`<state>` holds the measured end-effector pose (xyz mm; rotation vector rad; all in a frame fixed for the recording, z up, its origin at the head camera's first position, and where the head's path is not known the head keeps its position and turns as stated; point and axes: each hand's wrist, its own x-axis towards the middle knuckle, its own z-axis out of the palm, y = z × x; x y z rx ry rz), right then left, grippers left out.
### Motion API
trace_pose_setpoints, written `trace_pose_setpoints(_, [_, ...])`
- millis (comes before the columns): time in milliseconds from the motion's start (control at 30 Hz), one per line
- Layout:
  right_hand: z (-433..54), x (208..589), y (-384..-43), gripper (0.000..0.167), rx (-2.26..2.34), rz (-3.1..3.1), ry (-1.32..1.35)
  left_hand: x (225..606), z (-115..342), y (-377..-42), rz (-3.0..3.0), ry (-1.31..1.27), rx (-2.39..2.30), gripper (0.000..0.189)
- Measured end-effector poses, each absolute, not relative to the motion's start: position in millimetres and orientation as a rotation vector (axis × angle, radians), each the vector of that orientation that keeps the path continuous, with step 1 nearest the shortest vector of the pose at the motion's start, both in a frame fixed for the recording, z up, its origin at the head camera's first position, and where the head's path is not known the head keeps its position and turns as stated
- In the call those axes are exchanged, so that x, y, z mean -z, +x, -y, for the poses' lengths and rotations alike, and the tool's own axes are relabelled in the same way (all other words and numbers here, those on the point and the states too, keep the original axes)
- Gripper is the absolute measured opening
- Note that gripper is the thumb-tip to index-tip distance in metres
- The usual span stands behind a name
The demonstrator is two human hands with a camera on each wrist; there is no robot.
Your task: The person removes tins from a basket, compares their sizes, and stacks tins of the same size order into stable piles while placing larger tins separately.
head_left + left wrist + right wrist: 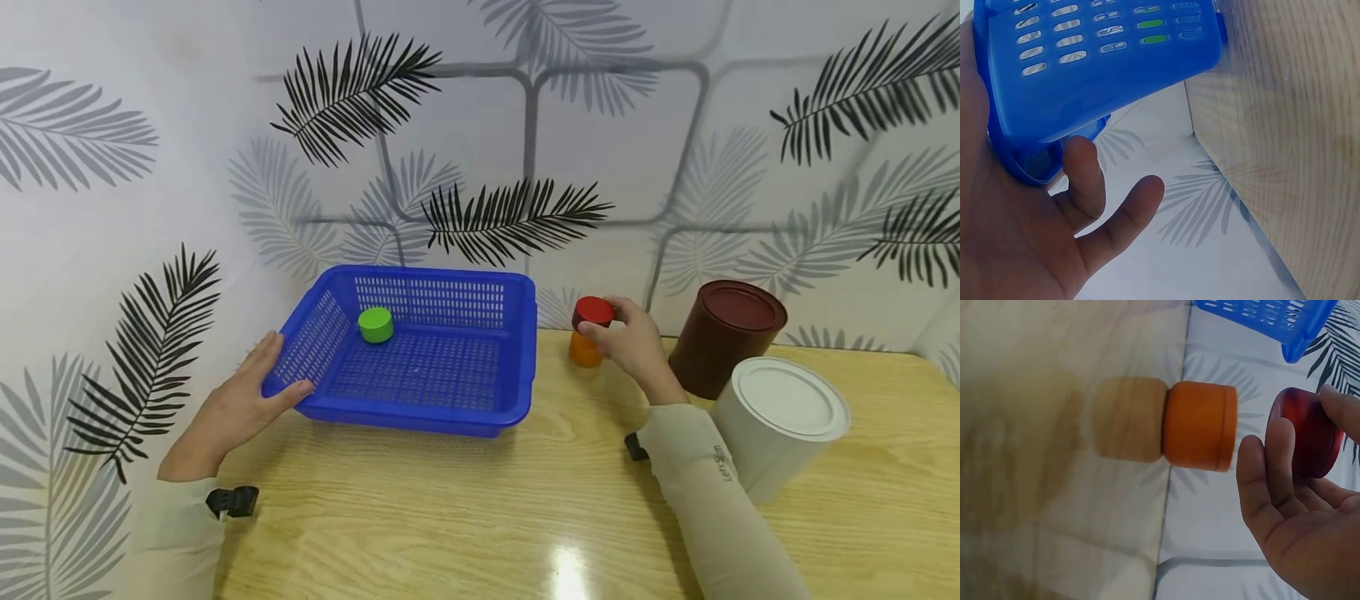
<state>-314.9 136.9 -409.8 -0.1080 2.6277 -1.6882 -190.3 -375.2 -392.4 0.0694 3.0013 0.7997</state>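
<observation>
My left hand [236,408] rests against the left rim of a blue plastic basket [420,421], its thumb by the near left corner. In the left wrist view two fingers [1129,215] stick out loosely below the basket's rim. A short green cylinder [376,325] sits inside the basket toward the back left. With its thumb and fingers, my right hand [633,342] holds a short red cylinder [593,311]. Below it, an orange round container [1200,425] stands upright on the table. A gap shows between red and orange in the right wrist view.
To the right of my right hand stand a dark brown lidded can [723,337] and, nearer me, a white lidded can [780,425] close by my forearm. The wooden table [420,508] meets a leaf-patterned wall covering [480,167] behind the basket.
</observation>
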Motion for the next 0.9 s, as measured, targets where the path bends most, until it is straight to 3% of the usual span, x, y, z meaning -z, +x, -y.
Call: trace_pose_setpoints(900, [-142.7,422.4,-319.0,0.068,1.645,-2.547,-0.086,390.9,372.8,-189.2,-3.008,0.065,-0.780,0.099])
